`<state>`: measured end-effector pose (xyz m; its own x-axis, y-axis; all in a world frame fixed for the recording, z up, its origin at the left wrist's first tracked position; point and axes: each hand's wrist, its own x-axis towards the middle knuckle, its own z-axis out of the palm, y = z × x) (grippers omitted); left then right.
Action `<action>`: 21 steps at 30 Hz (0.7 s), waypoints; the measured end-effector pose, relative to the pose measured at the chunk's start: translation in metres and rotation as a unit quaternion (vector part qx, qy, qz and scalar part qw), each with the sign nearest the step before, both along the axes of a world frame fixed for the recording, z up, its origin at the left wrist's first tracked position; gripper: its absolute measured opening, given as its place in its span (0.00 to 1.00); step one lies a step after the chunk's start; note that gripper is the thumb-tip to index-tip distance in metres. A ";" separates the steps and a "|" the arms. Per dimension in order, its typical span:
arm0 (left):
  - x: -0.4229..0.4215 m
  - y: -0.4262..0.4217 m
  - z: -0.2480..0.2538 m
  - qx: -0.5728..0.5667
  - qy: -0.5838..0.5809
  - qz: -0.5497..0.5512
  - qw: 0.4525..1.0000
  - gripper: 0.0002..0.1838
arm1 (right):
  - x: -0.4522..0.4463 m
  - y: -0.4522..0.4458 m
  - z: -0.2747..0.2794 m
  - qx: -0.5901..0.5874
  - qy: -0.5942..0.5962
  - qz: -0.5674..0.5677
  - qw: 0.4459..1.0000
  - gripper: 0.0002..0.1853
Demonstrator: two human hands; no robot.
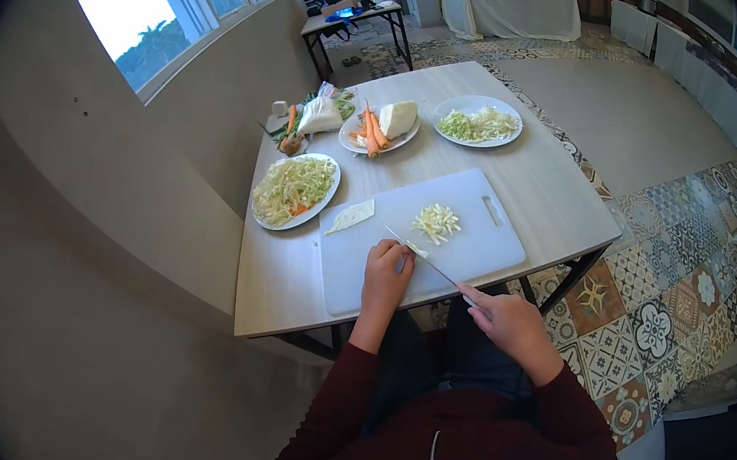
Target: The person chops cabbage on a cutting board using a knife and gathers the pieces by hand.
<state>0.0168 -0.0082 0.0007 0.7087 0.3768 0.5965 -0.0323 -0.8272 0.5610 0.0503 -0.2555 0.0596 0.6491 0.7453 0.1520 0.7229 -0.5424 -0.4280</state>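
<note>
My right hand [512,323] is closed around the handle of a kitchen knife [437,272], its index finger stretched along the top. The blade points up and left across a white cutting board [488,247]. My left hand [388,272] has its fingers curled at the blade on a small pale vegetable piece [417,250], partly hidden by the fingers. Just beyond the knife lies a heap of pale cut sticks [436,224]. A thin pale vegetable slice [352,216] rests on the board's left side.
A plate of shredded cabbage [295,189] stands left of the board. Behind are a plate with carrots [371,131] and a white vegetable block [398,119], a plate of shredded greens [478,124], and a bagged white item [320,116]. The table edge [569,247] runs close on the right.
</note>
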 end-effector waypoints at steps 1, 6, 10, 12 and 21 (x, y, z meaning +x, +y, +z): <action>0.001 0.000 0.000 0.001 0.000 0.002 1.000 0.05 | 0.000 0.000 0.001 0.001 0.012 0.000 1.000 0.23; 0.000 -0.001 0.001 -0.001 -0.008 0.000 1.000 0.04 | 0.002 -0.005 0.012 0.006 0.089 0.001 0.996 0.23; 0.000 -0.001 0.000 -0.004 -0.009 0.004 1.000 0.04 | 0.004 -0.023 0.023 0.047 0.143 0.017 0.988 0.23; 0.000 -0.001 0.001 0.001 -0.007 0.004 1.000 0.04 | 0.007 -0.034 0.024 0.069 0.168 0.034 0.983 0.23; 0.000 0.002 -0.001 0.002 0.002 -0.003 1.000 0.04 | 0.010 -0.021 0.039 0.006 0.155 0.045 0.987 0.22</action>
<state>0.0172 -0.0067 0.0001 0.7137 0.3691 0.5953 -0.0357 -0.8296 0.5572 0.0600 -0.2767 0.0991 0.5976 0.8011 -0.0335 0.6012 -0.4754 -0.6423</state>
